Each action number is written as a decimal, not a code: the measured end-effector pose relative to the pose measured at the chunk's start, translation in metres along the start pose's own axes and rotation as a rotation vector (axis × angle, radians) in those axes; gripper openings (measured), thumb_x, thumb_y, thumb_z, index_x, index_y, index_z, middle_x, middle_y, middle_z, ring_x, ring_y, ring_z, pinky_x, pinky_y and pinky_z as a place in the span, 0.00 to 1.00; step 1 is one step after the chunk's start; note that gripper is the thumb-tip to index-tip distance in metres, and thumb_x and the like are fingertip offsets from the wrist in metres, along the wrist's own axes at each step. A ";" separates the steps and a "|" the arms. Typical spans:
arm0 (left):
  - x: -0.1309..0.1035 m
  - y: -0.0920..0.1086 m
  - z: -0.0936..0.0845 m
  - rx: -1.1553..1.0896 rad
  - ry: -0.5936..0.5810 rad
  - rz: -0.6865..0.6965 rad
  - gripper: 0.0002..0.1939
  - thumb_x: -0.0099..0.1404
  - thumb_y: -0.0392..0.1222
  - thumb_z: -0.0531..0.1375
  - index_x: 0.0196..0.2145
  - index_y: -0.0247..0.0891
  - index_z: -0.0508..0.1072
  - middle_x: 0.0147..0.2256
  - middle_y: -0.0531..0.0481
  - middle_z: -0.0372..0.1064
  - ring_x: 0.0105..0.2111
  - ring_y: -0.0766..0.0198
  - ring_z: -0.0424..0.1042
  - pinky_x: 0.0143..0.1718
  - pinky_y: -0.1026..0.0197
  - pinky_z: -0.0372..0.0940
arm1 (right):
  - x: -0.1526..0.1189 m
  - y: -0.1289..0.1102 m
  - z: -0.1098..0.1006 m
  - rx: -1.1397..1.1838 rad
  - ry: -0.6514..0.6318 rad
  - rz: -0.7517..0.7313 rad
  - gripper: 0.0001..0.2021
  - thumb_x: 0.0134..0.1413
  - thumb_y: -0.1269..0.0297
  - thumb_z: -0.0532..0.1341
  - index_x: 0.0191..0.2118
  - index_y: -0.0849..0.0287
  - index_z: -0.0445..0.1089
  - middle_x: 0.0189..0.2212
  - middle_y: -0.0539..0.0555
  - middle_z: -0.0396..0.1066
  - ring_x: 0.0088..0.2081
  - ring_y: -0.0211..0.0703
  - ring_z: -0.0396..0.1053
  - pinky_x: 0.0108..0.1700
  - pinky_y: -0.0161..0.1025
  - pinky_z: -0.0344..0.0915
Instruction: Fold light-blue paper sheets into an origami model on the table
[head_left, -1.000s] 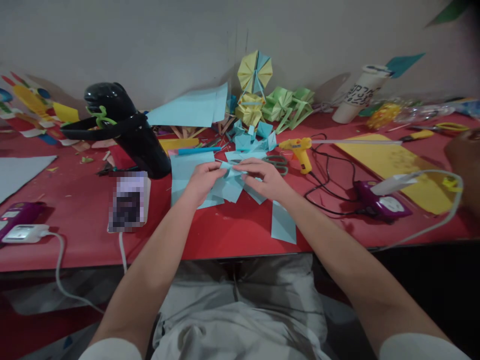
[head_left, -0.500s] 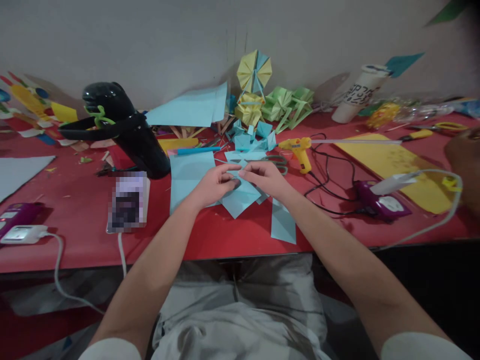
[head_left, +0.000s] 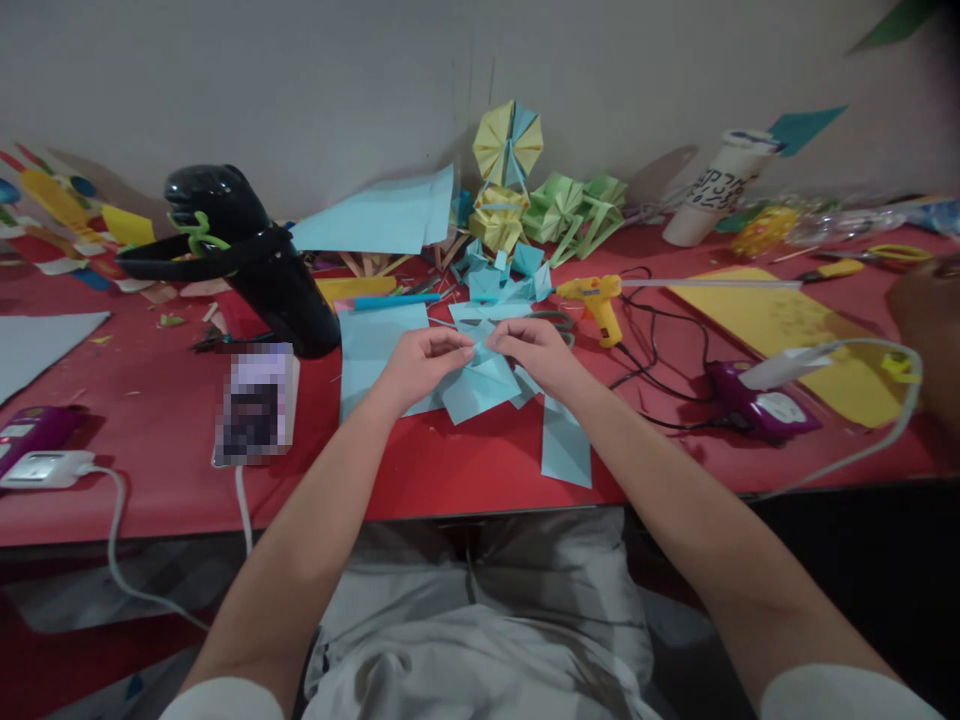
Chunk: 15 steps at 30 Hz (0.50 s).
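My left hand (head_left: 426, 366) pinches the left side of a creased light-blue paper square (head_left: 480, 388) between thumb and fingers. Across from it, my right hand (head_left: 536, 350) is closed on the paper's upper right part, thumb and index fingertip together. The paper slants above the table, one corner toward me. Beneath and to the left lies a larger blue sheet (head_left: 379, 345). Behind my right hand, scissors (head_left: 555, 322) are partly hidden. A narrow blue paper strip (head_left: 566, 445) lies below my right wrist.
A yellow glue gun (head_left: 596, 300) with a cord lies at right, near a purple power socket (head_left: 765, 400). At left are a black tumbler (head_left: 281, 290) and a phone (head_left: 256, 405). Folded paper models (head_left: 508, 180) stand at the back. Another person's hand (head_left: 926, 320) shows at far right.
The paper square has turned slightly and its near corner has lifted away from me. My left fingers have closed in from a spread pose, and the two hands have drawn slightly apart.
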<state>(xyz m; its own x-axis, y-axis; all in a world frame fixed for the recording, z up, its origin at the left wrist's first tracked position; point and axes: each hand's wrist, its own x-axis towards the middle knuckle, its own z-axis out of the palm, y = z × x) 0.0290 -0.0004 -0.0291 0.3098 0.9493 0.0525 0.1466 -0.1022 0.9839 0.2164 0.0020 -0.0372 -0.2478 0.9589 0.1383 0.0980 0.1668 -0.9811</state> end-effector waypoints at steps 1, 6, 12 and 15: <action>-0.001 0.001 0.000 -0.011 -0.009 0.002 0.12 0.53 0.45 0.67 0.33 0.36 0.78 0.29 0.49 0.73 0.30 0.65 0.69 0.34 0.61 0.63 | 0.000 0.000 0.000 0.007 -0.015 0.008 0.15 0.47 0.53 0.65 0.22 0.60 0.66 0.17 0.45 0.57 0.22 0.32 0.53 0.25 0.34 0.51; -0.003 0.003 -0.001 -0.012 -0.054 0.015 0.12 0.53 0.46 0.67 0.34 0.37 0.80 0.31 0.49 0.75 0.32 0.64 0.69 0.35 0.60 0.63 | 0.000 0.002 -0.001 0.000 -0.069 0.011 0.17 0.46 0.52 0.66 0.22 0.60 0.65 0.17 0.44 0.54 0.21 0.30 0.50 0.24 0.33 0.47; -0.003 0.005 -0.010 0.036 -0.115 0.026 0.14 0.59 0.44 0.62 0.42 0.39 0.80 0.35 0.47 0.76 0.34 0.62 0.70 0.36 0.60 0.63 | 0.000 0.001 -0.002 -0.013 -0.058 0.016 0.18 0.49 0.51 0.65 0.23 0.60 0.65 0.16 0.44 0.54 0.20 0.29 0.50 0.23 0.34 0.45; -0.003 0.005 -0.015 0.028 -0.174 0.026 0.16 0.58 0.41 0.62 0.44 0.39 0.79 0.40 0.46 0.76 0.39 0.60 0.71 0.40 0.59 0.64 | 0.000 0.002 -0.004 -0.034 -0.058 0.022 0.18 0.48 0.49 0.65 0.23 0.60 0.65 0.16 0.44 0.55 0.19 0.29 0.50 0.22 0.34 0.45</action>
<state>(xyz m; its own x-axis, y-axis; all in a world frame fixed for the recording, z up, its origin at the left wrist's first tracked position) 0.0151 0.0004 -0.0220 0.4711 0.8809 0.0452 0.1614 -0.1364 0.9774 0.2203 0.0028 -0.0387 -0.3002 0.9478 0.1075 0.1361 0.1541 -0.9786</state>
